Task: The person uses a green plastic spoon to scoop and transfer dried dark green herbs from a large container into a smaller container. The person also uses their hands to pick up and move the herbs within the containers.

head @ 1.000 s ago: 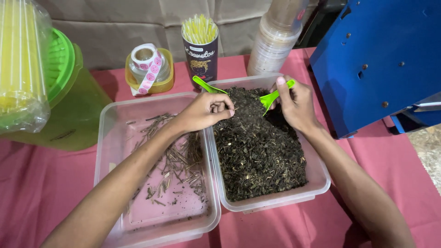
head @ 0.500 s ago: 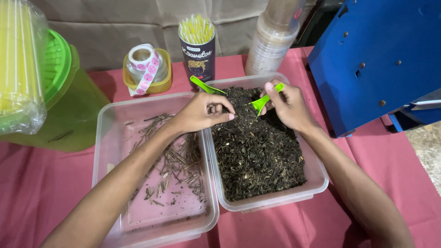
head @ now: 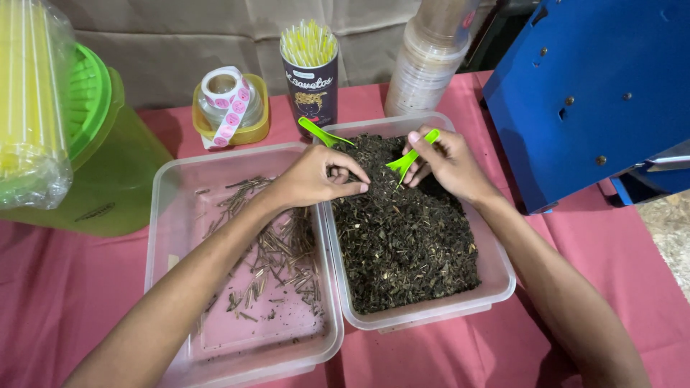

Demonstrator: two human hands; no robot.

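Note:
A clear tub [head: 503, 280] on the right holds dark dried leaves [head: 402, 237]. Beside it on the left, another clear tub [head: 162, 215] holds loose dry stems [head: 273, 251]. My left hand [head: 316, 176] reaches across the stem tub to the leaves' far left, thumb and forefinger pinched on a bit of the leaf mass. A green plastic spoon [head: 322, 132] juts out behind that hand, over the tub rim. My right hand [head: 449, 165] holds a green plastic fork [head: 411, 156] with its tines down at the leaves, close to my left fingertips.
A blue metal machine [head: 596, 93] stands at the right. At the back are a stack of clear cups [head: 428, 65], a dark can of yellow sticks [head: 310, 72], a sticker roll on a yellow pot [head: 226, 97], a green jug [head: 93, 165] and bagged yellow straws [head: 29, 108]. A pink cloth [head: 57, 302] covers the table.
My right hand has brought the green fork a little left and down, closer to my left fingers. My left hand stays pinched at the same spot in the leaves.

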